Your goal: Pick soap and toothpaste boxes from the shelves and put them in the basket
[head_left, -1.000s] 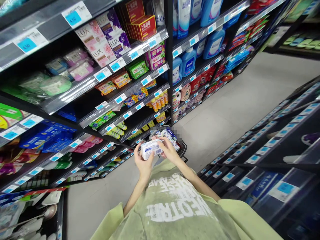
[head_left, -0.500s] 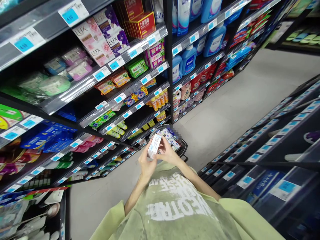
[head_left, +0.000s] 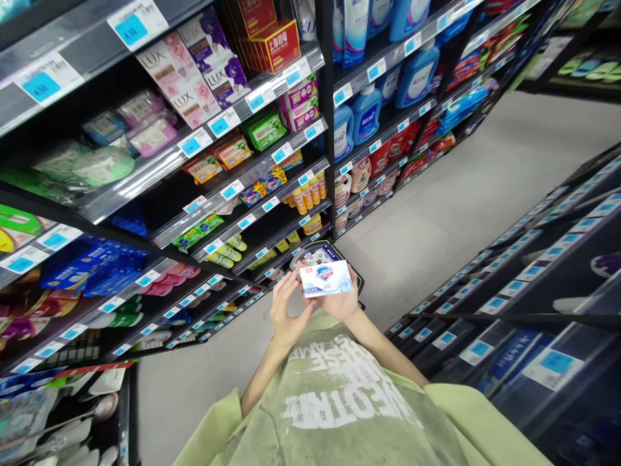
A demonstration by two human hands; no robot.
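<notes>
A white soap box [head_left: 326, 279] with blue print and a blue-and-red emblem lies broad side up in my right hand [head_left: 348, 304]. The palm and fingers are under and behind the box, partly hidden by it. Beside the box's left end is my left hand [head_left: 286, 309], its thumb and fingers curved apart in a C shape. Whether the left fingertips touch the box's edge I cannot tell. Just beyond both hands stands a dark shopping basket [head_left: 359, 277] with packaged goods in it, partly covered by the hands and box.
A shelf rack [head_left: 291, 84] on the left carries soap cartons [head_left: 187, 97], wrapped soap bars and blue detergent bottles [head_left: 367, 116]. Another dark rack [head_left: 485, 304] with price tags runs along the right. Grey aisle floor [head_left: 436, 188] stretches between them.
The soap box has turned from a narrow upright side to its broad printed face. My left hand has loosened from it and opened, while the right hand supports it from below.
</notes>
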